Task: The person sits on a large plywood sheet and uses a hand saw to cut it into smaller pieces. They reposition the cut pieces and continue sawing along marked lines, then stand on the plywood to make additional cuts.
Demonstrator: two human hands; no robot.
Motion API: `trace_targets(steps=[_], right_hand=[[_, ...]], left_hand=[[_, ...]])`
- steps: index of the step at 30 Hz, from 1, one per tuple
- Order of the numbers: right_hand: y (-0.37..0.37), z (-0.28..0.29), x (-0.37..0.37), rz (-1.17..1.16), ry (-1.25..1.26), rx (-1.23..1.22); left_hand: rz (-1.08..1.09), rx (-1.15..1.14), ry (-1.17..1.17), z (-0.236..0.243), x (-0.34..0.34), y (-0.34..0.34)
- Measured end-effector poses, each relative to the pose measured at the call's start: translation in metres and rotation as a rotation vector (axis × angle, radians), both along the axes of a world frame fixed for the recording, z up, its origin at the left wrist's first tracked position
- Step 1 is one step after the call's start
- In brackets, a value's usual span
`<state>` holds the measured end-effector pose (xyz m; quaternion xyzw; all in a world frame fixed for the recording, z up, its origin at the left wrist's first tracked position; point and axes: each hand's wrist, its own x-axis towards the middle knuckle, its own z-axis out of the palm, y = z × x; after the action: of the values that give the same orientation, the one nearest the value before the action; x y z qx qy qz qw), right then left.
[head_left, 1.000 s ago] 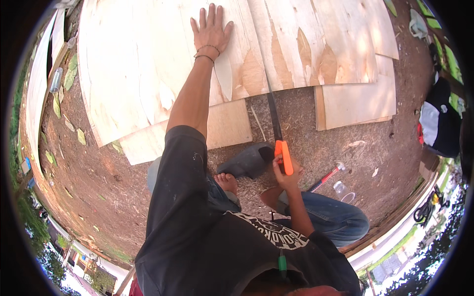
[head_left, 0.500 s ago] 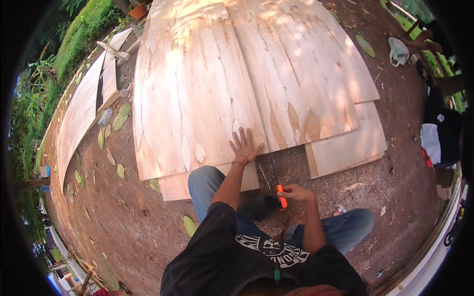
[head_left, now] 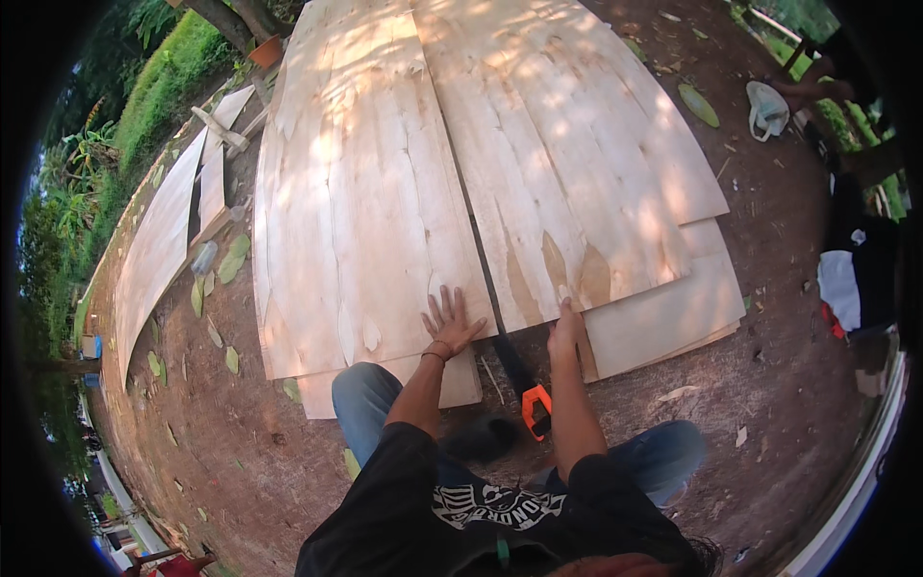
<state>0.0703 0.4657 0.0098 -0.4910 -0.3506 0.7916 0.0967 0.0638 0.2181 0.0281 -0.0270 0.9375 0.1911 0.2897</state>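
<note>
Pale plywood sheets (head_left: 356,192) lie on the ground, split by a long dark seam. My left hand (head_left: 450,322) rests flat with fingers spread on the left sheet's near edge. Right of the seam, my right hand (head_left: 565,322) grips the near edge of the right plywood sheet (head_left: 596,192), thumb on top. Between my hands, a handsaw with an orange handle (head_left: 536,404) stands out from the seam toward me, its dark blade (head_left: 511,361) partly under the sheets. Neither hand is on the handle.
Thin boards (head_left: 154,269) and a plastic bottle (head_left: 204,258) lie on leaf-strewn dirt (head_left: 240,452) at left. A tree trunk and orange pot (head_left: 266,50) are at the back left. At right are a white bag (head_left: 767,108), dark cloth (head_left: 856,279) and part of another person (head_left: 817,82).
My right hand has let go of the saw handle and moved up to the right sheet's edge. The seam looks wider and darker. My left hand still presses on the left sheet.
</note>
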Motion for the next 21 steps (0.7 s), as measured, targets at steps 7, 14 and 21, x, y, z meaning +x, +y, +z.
trace_targets(steps=[7, 14, 21], right_hand=[[0.095, 0.067, -0.002, -0.203, 0.098, 0.366], [0.102, 0.139, 0.103, -0.423, 0.131, 0.404], [0.076, 0.237, 0.220, -0.333, 0.132, 0.392]], left_hand=[[0.055, 0.062, -0.013, 0.003, -0.007, 0.013], [0.076, -0.039, 0.011, 0.000, -0.011, 0.026], [0.776, 1.151, -0.057, 0.014, -0.058, 0.041]])
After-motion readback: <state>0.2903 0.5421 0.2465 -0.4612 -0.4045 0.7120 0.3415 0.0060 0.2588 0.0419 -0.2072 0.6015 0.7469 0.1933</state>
